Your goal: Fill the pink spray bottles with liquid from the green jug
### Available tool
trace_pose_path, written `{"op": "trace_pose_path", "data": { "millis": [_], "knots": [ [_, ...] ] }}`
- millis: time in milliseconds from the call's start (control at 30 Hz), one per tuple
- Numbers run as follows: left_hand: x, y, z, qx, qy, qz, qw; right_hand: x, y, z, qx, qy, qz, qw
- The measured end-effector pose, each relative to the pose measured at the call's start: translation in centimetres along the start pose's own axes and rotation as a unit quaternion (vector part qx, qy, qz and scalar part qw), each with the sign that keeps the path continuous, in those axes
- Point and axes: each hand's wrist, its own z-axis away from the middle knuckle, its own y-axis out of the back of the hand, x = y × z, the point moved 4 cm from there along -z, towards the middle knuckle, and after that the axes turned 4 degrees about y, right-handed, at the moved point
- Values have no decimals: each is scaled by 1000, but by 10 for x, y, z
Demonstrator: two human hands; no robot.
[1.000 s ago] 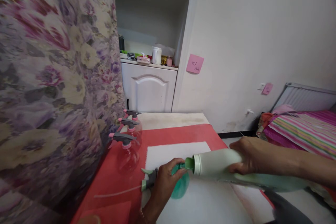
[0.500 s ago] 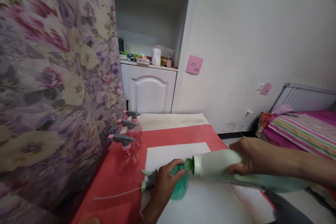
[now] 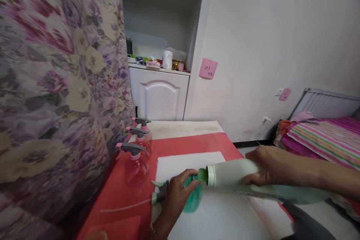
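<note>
3 clear spray bottles (image 3: pixel 137 170) with pink-and-grey trigger heads stand upright in a row on the red-covered surface (image 3: pixel 197 144), just right of a floral curtain (image 3: pixel 56 82). Nearer the camera, a detached trigger sprayer (image 3: pixel 159 194) with a pale green collar lies beside the left hand, its thin tube (image 3: pixel 123 209) stretching left over the red covering. Behind the surface is a white cupboard (image 3: pixel 161 95), with a white canister (image 3: pixel 167 60) and small items on its ledge. The left hand (image 3: pixel 180 191), a beaded bracelet at its wrist, has its fingers closed around the neck of a small, round green bottle (image 3: pixel 193 199) over a white sheet (image 3: pixel 191 161). 1 pink note (image 3: pixel 208 68) is stuck on the wall. The mouth of a large pale green bottle (image 3: pixel 233 174), tipped nearly level, points left at the neck of the small bottle, with green at the opening. The right hand (image 3: pixel 261 167) is clamped on the large bottle's body, thumb below; the 2 hands are apart from each other. Farther right are a 2nd pink note (image 3: pixel 285 94) and a bed (image 3: pixel 326 135) with striped bedding.
</note>
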Motion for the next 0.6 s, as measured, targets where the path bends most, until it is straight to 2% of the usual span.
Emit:
{"op": "trace_pose_path", "data": {
  "millis": [600],
  "knots": [
    [1,1,0,5,2,0,1000,-12,9,3,7,9,9,1000]
  ]
}}
